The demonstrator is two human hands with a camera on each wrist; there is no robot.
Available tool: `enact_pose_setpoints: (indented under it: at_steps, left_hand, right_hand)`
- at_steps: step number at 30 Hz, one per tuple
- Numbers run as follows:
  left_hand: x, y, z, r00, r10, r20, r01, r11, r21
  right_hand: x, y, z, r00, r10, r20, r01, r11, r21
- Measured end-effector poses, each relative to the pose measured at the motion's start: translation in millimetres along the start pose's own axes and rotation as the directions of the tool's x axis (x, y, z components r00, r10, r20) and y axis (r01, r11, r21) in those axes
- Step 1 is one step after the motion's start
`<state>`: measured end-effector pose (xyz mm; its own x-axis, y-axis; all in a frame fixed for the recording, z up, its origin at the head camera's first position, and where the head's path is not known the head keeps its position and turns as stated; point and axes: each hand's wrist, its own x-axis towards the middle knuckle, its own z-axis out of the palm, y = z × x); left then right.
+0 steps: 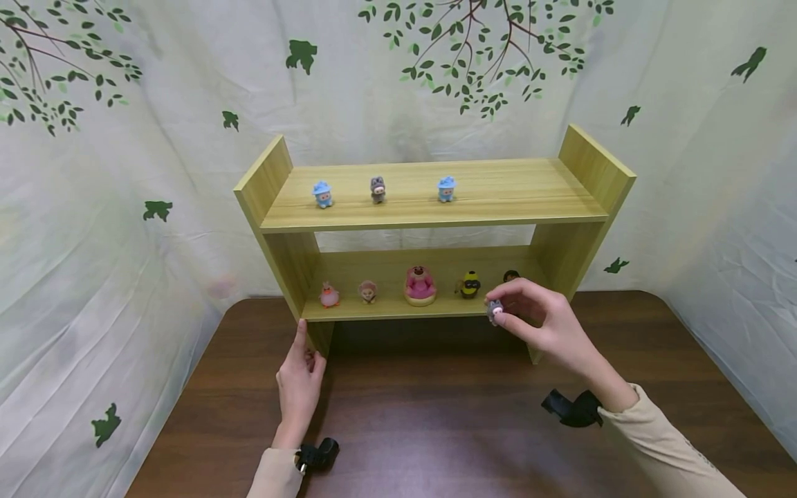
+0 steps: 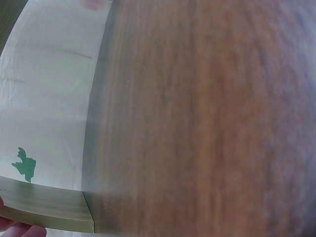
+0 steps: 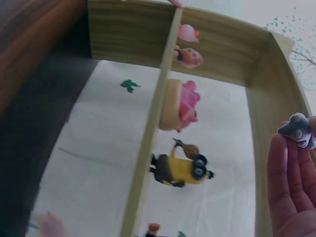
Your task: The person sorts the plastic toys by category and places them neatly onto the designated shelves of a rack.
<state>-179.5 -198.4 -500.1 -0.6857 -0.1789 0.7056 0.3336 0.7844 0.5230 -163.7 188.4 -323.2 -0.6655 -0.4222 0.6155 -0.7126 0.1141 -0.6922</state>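
Observation:
My right hand (image 1: 542,321) pinches a small grey hooded figurine (image 1: 495,311) between thumb and fingertips, just in front of the lower shelf's right end. In the right wrist view the same figurine (image 3: 297,130) shows above the fingers (image 3: 281,173). At the lower left corner of the wooden shelf unit (image 1: 398,225), my left hand (image 1: 300,387) holds the side panel, its index finger extended up to the board's edge. Parts of its fingers (image 2: 27,231) show beside the panel (image 2: 49,200) in the left wrist view.
Two blue-hatted figurines (image 1: 446,189) and a grey one (image 1: 378,189) stand on the top board. Below are a pink bird (image 1: 329,295), a small pale-pink figure (image 1: 368,291), a pink bear (image 1: 420,286), a yellow minion (image 1: 470,284) and a partly hidden dark-headed figure (image 1: 510,275). A brown table (image 1: 411,429) supports the unit.

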Motion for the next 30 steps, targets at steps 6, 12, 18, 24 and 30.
enact_pose_setpoints:
  at_steps: [6,12,18,24,30]
  left_hand:
    - [0.1,-0.4,0.5,1.0,0.004,-0.002,-0.004,1.0,-0.003]
    - [0.5,-1.0,0.7,1.0,0.006,-0.001,-0.006,1.0,-0.004]
    - [-0.3,-1.5,0.3,1.0,0.012,0.001,-0.012,1.0,-0.007]
    - [-0.2,-1.1,0.0,1.0,0.005,0.006,-0.005,1.0,-0.007]
    - [-0.1,-0.5,-0.4,1.0,-0.007,0.012,0.007,1.0,-0.011]
  right_hand:
    - [6,-8,-10,0.999,0.024,-0.024,-0.025,0.999,-0.02]
    - [12,-14,-17,0.999,0.017,-0.045,-0.019,0.999,-0.044]
    - [18,-18,-22,0.999,0.003,-0.049,-0.006,0.998,-0.067]
    - [23,-23,-26,0.997,0.009,-0.071,-0.013,0.998,-0.056]
    - [29,-32,-31,0.994,0.024,-0.109,-0.034,0.996,-0.088]
